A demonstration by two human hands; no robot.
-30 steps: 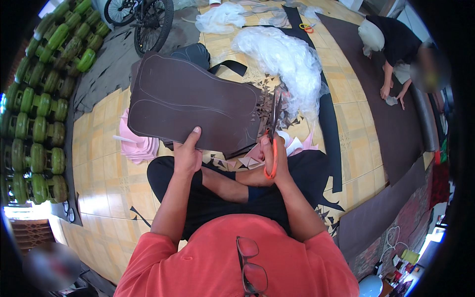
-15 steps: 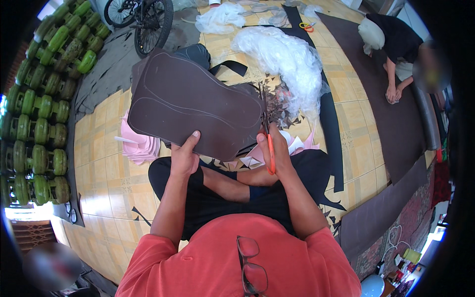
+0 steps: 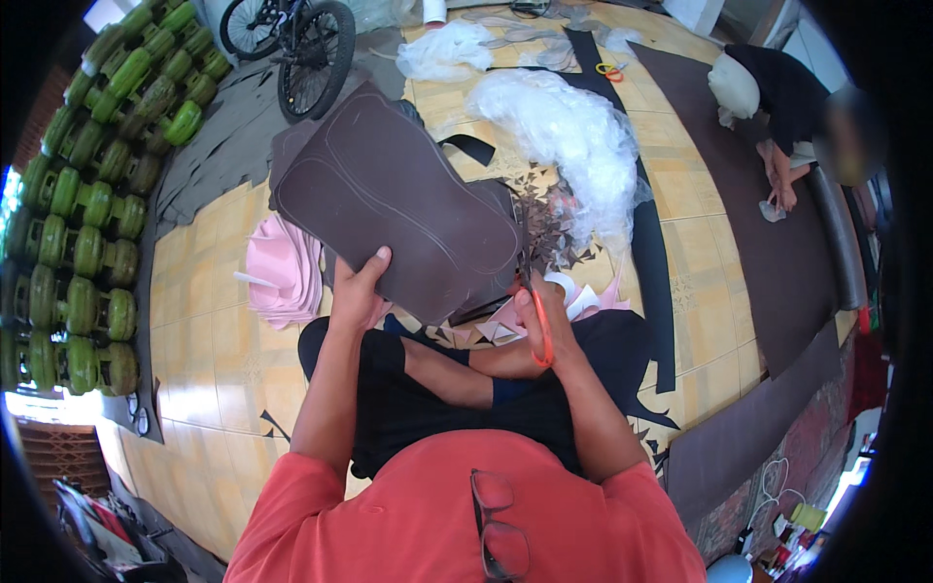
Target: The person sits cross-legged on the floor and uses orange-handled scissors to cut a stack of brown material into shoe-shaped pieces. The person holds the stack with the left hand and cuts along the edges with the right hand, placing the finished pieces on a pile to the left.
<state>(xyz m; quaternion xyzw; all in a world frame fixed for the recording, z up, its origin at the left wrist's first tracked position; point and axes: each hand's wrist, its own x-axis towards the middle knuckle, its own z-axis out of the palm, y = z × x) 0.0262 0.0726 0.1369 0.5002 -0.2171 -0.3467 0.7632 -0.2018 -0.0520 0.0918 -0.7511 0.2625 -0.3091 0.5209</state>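
Note:
A dark brown sheet (image 3: 398,185) with pale curved outlines drawn on it is held up over my crossed legs. My left hand (image 3: 360,291) grips its near edge, thumb on top and fingers underneath. In my right hand (image 3: 550,313) is a pair of scissors (image 3: 542,340) with orange handles. Their dark blades point away from me at the sheet's right edge; whether they are cutting into it I cannot tell. Beyond the blades, small dark triangular scraps (image 3: 552,233) cover the floor. Pink pieces (image 3: 282,277) lie stacked left of the sheet.
Clear plastic film (image 3: 564,136) is heaped ahead. Another pair of scissors (image 3: 610,72) lies farther off. A bicycle (image 3: 316,63) stands beyond the sheet, and green gas cylinders (image 3: 83,253) are stacked at left. At right a co-worker's hands (image 3: 780,189) are over a long brown sheet (image 3: 719,165).
The brown sheet has turned clockwise, its near corner now lower. My right hand and the scissors have shifted slightly right and nearer me. The co-worker's hands have moved a little.

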